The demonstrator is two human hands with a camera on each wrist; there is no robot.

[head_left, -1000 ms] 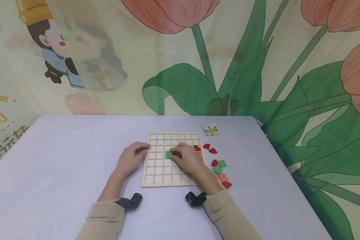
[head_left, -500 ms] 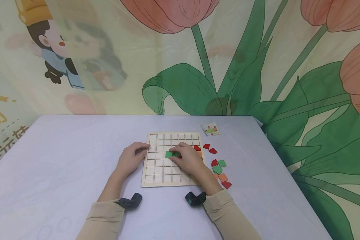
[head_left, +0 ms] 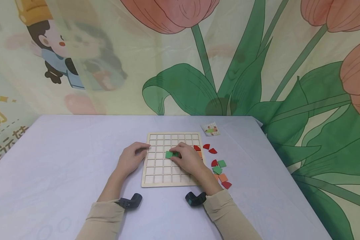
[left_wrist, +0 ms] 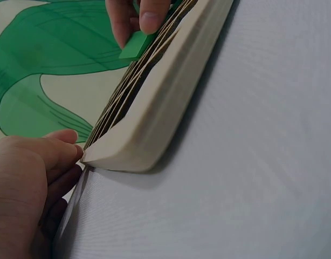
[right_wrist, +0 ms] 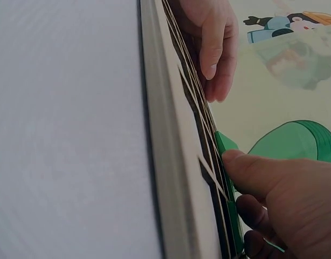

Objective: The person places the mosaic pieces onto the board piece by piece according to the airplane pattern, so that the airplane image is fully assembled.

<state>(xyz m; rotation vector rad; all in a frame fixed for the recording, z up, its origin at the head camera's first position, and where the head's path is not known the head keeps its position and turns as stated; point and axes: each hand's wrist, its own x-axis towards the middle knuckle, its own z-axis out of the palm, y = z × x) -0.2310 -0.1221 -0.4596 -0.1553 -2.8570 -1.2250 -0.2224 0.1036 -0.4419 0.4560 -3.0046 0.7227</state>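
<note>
A square wooden grid board (head_left: 158, 170) lies on the table. My left hand (head_left: 132, 156) rests at its left edge, the fingertips touching the rim; in the left wrist view the left hand (left_wrist: 25, 183) is beside the board's corner. Over the middle of the grid, my right hand (head_left: 186, 158) pinches a green square tile (head_left: 168, 154) between thumb and fingers. Another green tile (head_left: 175, 154) shows just right of it, partly covered by the hand. In the right wrist view, the thumb (right_wrist: 246, 170) presses against the green tile (right_wrist: 225, 142).
A red quarter-circle piece (head_left: 197, 148) and an orange tile (head_left: 200, 154) lie on the board's right side. Right of the board are scattered red pieces (head_left: 212, 151), green tiles (head_left: 221, 163) and orange tiles (head_left: 223, 177). A small pattern card (head_left: 211, 129) lies behind them.
The right fingers have shifted very slightly on the green tile, and more of the second green tile shows than a second ago. The left hand and board stay put.
</note>
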